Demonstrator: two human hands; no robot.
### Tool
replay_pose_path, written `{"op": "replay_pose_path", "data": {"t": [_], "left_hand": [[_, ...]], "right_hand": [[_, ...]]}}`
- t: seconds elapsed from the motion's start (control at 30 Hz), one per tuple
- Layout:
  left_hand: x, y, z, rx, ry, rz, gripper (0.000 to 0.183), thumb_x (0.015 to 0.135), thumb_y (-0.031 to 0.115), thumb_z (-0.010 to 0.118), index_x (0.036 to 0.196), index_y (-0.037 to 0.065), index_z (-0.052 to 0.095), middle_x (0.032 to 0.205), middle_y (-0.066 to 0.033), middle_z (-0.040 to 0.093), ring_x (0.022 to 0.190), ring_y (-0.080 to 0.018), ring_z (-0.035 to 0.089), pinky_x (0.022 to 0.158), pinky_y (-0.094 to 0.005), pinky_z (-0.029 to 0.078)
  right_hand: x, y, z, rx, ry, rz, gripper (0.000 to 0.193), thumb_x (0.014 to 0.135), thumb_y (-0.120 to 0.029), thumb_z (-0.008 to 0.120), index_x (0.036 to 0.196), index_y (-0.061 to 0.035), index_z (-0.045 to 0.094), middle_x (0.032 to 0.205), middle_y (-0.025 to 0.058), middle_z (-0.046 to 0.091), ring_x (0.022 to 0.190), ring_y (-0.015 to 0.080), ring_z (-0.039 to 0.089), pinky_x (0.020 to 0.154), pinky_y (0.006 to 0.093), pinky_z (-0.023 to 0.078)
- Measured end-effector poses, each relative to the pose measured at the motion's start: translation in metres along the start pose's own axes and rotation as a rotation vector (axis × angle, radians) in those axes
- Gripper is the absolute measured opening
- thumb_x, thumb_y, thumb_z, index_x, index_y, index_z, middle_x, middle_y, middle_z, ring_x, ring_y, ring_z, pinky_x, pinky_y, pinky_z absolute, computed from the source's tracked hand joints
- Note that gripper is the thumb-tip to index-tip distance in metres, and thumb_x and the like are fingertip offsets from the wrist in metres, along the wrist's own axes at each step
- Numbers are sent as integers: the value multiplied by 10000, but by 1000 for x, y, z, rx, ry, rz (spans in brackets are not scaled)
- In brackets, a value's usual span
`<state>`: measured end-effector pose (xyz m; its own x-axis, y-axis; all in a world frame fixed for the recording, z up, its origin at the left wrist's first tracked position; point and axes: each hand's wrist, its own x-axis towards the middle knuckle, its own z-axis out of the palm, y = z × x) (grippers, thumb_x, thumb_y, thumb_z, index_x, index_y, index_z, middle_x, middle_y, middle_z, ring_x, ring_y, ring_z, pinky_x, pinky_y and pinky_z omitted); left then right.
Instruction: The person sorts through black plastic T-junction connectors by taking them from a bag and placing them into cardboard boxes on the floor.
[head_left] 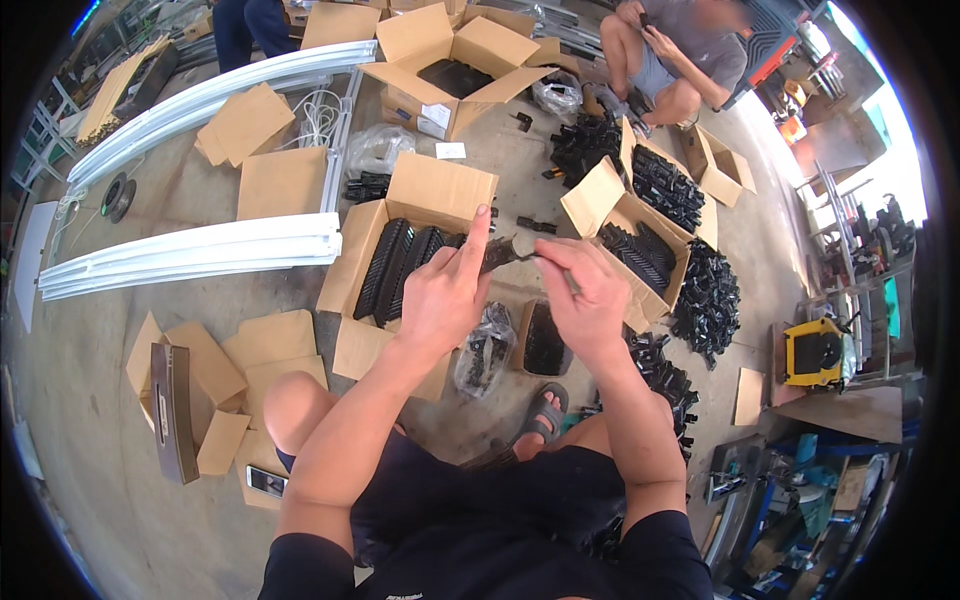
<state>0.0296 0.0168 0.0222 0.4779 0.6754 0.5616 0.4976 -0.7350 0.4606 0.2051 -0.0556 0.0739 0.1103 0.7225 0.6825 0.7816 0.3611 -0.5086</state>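
Both hands [440, 300] hold a dark part [499, 253].

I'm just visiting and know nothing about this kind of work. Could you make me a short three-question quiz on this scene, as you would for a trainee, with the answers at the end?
1. Multiple choice: what do the person's left hand and right hand hold between them?
(a) a white rail
(b) a small black part
(c) a sandal

2. True or false: the left hand's index finger is stretched out.

3. Fill in: the phone lies on the person's ____ side.

Key: 1. b; 2. true; 3. left
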Motion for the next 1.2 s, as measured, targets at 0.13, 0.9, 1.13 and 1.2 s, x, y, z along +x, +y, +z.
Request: {"op": "replay_pose_path", "data": {"t": [0.13,0.9,1.13,1.2], "left_hand": [[-5,2,-1,43,-20,2,980,754,83,799,1592,56,291,805,-70,691,735,-240,669,628,-361,563],[-8,-2,9,-2,-74,-55,987,739,77,809,1584,54,301,900,-58,725,780,-235,696,658,-352,574],[-9,-1,3,-4,-80,-71,972,755,80,805,1585,73,299,977,-47,739,832,-240,711,698,-360,585],[-11,0,4,-6,-103,-77,976,750,77,810,1583,69,302,978,-53,739,828,-241,711,697,-361,585]], "right_hand": [[-3,10,16,-241,-84,-307,270,726,-9,758,988,-72,736,1072,84,650,998,304,636,794,390,535],[-4,23,32,-324,-195,-348,212,737,-88,689,938,-55,745,1241,96,607,1217,310,562,1009,463,456],[-1,19,30,-299,-229,-356,249,707,-93,681,944,-57,751,1270,102,604,1239,313,552,1023,469,452],[-5,23,33,-311,-232,-363,253,702,-93,677,942,-60,752,1272,100,603,1244,315,548,1031,471,447]]}}
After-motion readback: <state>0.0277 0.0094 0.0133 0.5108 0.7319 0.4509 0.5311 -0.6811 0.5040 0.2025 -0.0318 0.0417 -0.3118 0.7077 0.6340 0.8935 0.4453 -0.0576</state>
